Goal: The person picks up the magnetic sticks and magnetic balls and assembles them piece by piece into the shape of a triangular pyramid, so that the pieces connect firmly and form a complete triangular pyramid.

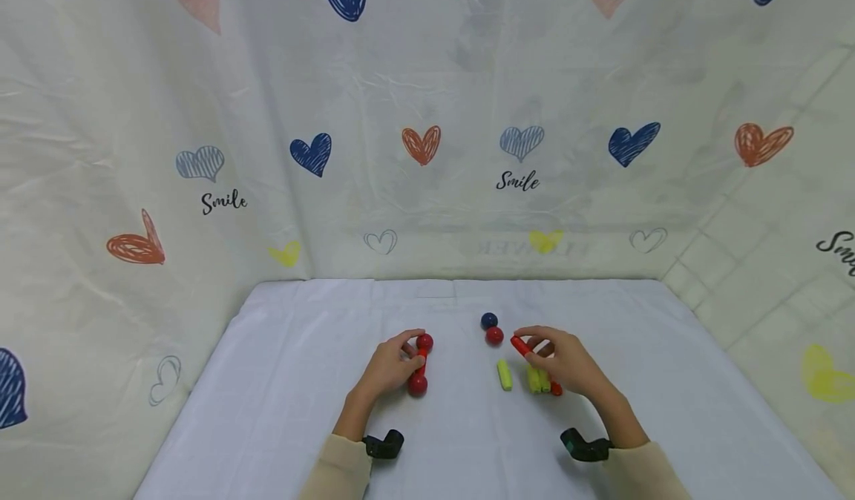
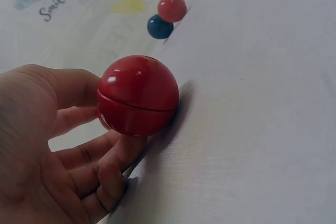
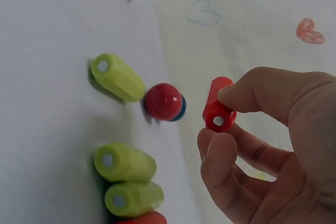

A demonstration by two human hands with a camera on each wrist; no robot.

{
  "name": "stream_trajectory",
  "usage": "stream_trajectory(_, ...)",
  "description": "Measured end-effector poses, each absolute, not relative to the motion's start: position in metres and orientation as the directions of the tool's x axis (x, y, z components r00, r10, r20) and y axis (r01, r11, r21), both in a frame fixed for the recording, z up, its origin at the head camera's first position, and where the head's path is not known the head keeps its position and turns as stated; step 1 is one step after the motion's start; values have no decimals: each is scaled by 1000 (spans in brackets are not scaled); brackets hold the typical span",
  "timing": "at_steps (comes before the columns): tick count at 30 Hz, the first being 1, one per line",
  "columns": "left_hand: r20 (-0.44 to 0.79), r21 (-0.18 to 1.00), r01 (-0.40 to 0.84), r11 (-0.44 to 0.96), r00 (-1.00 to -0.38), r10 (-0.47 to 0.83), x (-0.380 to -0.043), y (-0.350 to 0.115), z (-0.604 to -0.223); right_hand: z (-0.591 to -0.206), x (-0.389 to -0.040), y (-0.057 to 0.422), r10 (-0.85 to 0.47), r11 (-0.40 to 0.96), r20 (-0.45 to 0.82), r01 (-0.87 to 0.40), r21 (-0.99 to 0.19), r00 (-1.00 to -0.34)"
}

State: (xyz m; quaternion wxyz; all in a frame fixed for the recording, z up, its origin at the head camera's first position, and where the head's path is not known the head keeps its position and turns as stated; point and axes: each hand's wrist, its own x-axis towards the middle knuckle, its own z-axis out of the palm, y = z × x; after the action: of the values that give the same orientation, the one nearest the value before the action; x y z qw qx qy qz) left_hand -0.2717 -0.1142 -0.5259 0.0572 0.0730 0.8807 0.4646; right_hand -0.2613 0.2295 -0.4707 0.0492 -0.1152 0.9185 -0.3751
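Note:
My left hand (image 1: 390, 366) grips a magnetic piece at the left: a red rod (image 1: 421, 366) with a red ball at its far end (image 1: 424, 342) and another red ball (image 1: 417, 386) at its near end. In the left wrist view the near ball (image 2: 137, 95) covers the rod and part of the fingers. My right hand (image 1: 566, 360) pinches a loose red magnetic rod (image 1: 520, 346) between thumb and fingers, raised over the table. A silvery magnet shows in the rod's end (image 3: 218, 121) in the right wrist view.
A blue ball (image 1: 489, 320) and a red ball (image 1: 494, 336) sit close together at the back. One yellow-green rod (image 1: 504, 375) lies apart. Under my right hand more yellow-green rods (image 1: 534, 380) lie beside a red rod (image 1: 557, 389). A heart-printed curtain (image 1: 427, 211) hangs behind the white-covered table (image 1: 461, 448).

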Motion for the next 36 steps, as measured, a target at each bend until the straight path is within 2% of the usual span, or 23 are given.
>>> stream_trajectory(10, -33, 836, 77, 544, -981, 190, -272, -116, -527, -478, -265, 185, -333, 615, 20, -233, -753, -943)
stream_trajectory(22, -47, 846, 72, 529, -977, 208, -272, -119, -525, -493, -272, 138, -364, 597, -8, -227, -770, -931)
stream_trajectory(36, -36, 854, 93, 512, -971, 237, -274, -120, -526, -500, -276, 110, -383, 615, 17, -269, -741, -924)
